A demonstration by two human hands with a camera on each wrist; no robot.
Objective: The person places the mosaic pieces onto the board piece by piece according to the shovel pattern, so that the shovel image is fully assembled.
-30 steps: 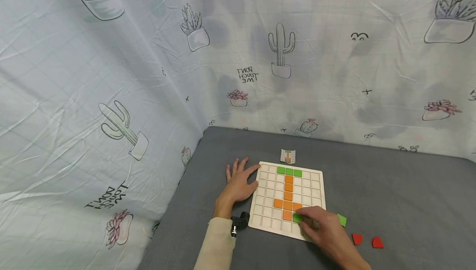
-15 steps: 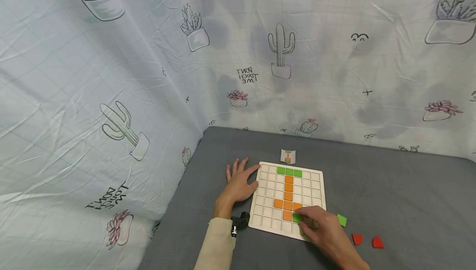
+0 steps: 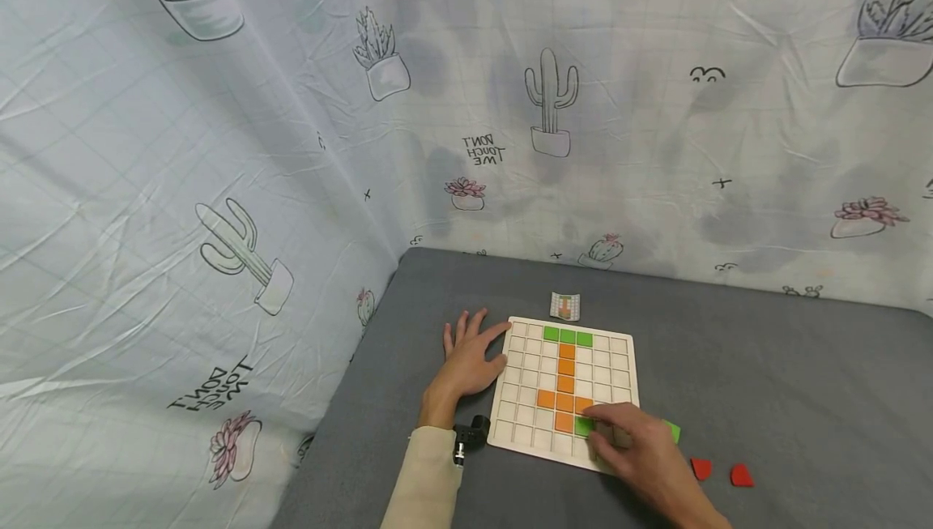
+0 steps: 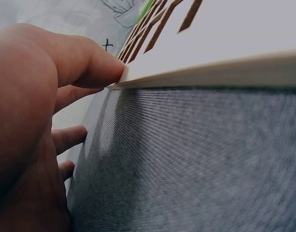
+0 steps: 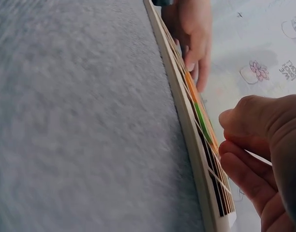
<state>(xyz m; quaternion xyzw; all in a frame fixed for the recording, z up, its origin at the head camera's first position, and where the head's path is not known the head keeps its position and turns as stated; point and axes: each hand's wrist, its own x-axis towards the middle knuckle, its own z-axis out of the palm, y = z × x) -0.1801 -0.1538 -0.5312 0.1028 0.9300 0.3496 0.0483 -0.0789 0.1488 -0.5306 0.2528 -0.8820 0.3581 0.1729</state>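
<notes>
A square wooden grid board (image 3: 521, 411) lies on the grey table. My left hand (image 3: 469, 363) steadies its left side, with the thumb against the board's edge (image 4: 225, 72) in the left wrist view and the fingers spread. On the board, a green tile (image 3: 583, 426) sits in a cell beside the lowest orange tile (image 3: 564, 422). My right hand (image 3: 645, 444) hovers over the lower right of the board. In the right wrist view its thumb and fingers stand off the green tile (image 5: 202, 121), holding nothing.
Three green tiles (image 3: 568, 337) line the board's top row, above a column of orange tiles (image 3: 565, 367). A small pattern card (image 3: 564, 306) lies behind the board. Another green tile (image 3: 674, 431) and two red pieces (image 3: 741, 475) lie to the right. Printed cloth (image 3: 641, 124) walls the back.
My right hand's fingertips have shifted slightly right and come off the green tile, so more of it shows in its cell. The left hand stays in place.
</notes>
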